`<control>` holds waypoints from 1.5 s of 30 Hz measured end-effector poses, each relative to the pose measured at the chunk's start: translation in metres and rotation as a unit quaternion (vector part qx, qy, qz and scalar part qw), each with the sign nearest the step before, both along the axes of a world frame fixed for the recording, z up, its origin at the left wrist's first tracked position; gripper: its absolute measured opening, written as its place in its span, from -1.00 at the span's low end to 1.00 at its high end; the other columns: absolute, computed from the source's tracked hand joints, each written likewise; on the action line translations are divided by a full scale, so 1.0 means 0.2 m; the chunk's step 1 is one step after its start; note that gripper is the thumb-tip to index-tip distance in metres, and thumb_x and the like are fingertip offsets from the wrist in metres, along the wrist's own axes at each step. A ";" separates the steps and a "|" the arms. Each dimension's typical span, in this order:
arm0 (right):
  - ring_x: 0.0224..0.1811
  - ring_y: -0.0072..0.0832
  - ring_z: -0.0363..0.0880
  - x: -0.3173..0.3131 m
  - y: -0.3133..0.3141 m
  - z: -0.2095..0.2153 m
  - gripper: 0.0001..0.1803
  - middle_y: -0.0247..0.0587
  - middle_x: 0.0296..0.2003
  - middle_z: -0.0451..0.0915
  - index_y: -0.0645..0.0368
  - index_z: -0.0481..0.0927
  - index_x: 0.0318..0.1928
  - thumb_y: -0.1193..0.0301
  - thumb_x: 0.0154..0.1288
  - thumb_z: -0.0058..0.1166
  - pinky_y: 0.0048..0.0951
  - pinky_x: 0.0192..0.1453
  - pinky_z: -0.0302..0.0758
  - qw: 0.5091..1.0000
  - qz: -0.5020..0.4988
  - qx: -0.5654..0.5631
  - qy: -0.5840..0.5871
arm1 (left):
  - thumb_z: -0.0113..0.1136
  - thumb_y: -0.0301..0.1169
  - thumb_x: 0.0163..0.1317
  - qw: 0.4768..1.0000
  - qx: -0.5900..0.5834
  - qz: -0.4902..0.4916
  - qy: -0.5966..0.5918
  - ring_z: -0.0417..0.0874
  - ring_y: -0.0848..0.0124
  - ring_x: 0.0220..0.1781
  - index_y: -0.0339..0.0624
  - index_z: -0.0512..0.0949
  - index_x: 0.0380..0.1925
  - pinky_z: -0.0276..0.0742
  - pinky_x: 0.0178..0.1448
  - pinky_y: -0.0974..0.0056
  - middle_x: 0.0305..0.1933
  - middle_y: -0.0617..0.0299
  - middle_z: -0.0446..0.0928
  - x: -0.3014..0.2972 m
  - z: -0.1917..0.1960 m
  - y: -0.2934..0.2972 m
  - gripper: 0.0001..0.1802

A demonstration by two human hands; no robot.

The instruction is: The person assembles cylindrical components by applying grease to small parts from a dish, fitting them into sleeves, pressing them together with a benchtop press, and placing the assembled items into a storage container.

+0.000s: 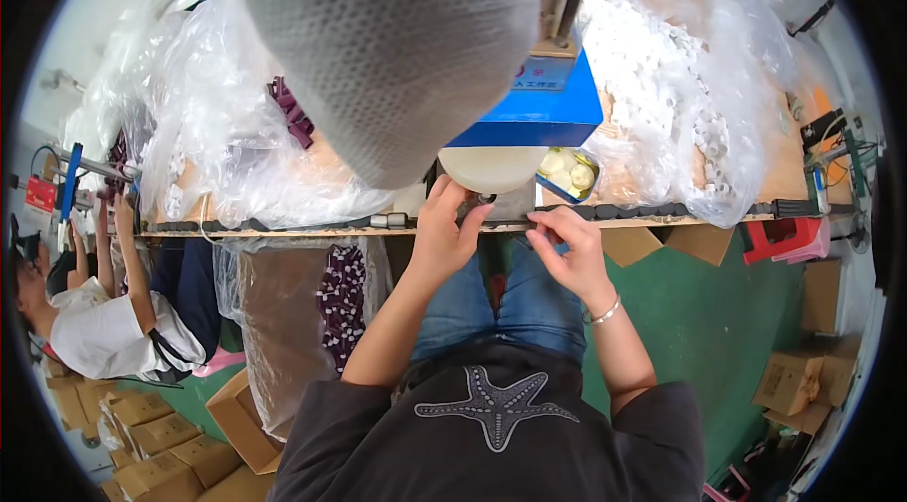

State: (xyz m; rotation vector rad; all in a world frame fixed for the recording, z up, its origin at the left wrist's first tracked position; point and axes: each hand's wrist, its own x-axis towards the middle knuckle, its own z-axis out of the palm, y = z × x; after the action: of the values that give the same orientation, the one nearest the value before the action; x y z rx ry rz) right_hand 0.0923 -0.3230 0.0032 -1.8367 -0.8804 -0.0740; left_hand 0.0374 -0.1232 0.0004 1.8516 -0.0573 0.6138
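A long workbench [312, 232] runs across the view, its near edge lined with a dark strip, and most of its top lies under heaped clear plastic bags [217, 134], the right-hand ones stuffed with small white parts [661, 77]. Near the middle of the near edge stands a blue machine [543, 110] with a pale round dish [491, 169] beneath its front. Just right of the dish sits a small blue tray [569, 173] of yellowish round pieces. The left hand [444, 233] is raised to the bench's near edge under the dish, fingers curled, thumb and fingertips pinching a small dark ring-shaped part [485, 199]. The right hand [567, 252] hovers just beside it at the same edge, fingers bent inward with thumb meeting forefinger; whether it grips anything cannot be told. A silver bracelet [605, 313] circles the right wrist.
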 end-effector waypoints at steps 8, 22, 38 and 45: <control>-0.56 -0.54 0.42 -0.01 -0.10 -0.02 -0.78 -0.27 -0.46 0.54 0.26 0.65 -0.14 0.59 0.16 0.25 -0.53 -0.47 0.38 1.000 -0.011 -0.018 0.022 | 0.21 -0.65 0.14 0.997 0.077 -0.002 0.016 0.60 0.11 -0.16 -0.31 0.47 0.02 0.51 -0.16 0.20 -0.09 -0.01 0.50 0.01 0.06 0.01 -0.60; -0.55 -0.57 0.44 -0.07 -0.12 -0.08 -0.76 -0.26 -0.46 0.54 0.29 0.64 -0.12 0.61 0.16 0.25 -0.56 -0.44 0.41 0.998 0.004 0.012 0.065 | 0.37 -0.49 0.05 0.995 0.083 0.028 0.038 0.53 0.40 -0.55 -0.28 0.59 -0.32 0.43 -0.43 0.30 -0.52 0.22 0.53 0.05 0.13 0.06 -0.81; -0.55 -0.55 0.46 -0.08 -0.17 -0.08 -0.77 -0.25 -0.47 0.55 0.28 0.65 -0.13 0.60 0.16 0.26 -0.54 -0.43 0.41 0.996 0.001 -0.004 0.084 | 0.38 -0.53 0.05 0.990 0.123 0.007 0.065 0.46 0.33 -0.47 -0.27 0.60 -0.24 0.41 -0.37 0.25 -0.43 0.16 0.49 0.06 -0.01 0.02 -0.76; -0.54 -0.50 0.48 -0.08 -0.18 -0.11 -0.79 -0.22 -0.46 0.56 0.29 0.65 -0.16 0.58 0.16 0.25 -0.51 -0.42 0.44 0.996 0.005 -0.016 0.082 | 0.41 -0.51 0.01 0.987 0.148 0.001 0.060 0.45 0.34 -0.53 -0.29 0.62 -0.26 0.37 -0.40 0.26 -0.55 0.18 0.50 0.05 -0.01 0.06 -0.74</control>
State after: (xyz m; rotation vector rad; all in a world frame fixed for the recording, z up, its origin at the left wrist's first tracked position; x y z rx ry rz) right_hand 0.0771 -0.3583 -0.0179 -1.8394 -0.7799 0.0970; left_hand 0.0473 -0.1116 -0.0025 2.1723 -0.0695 0.5156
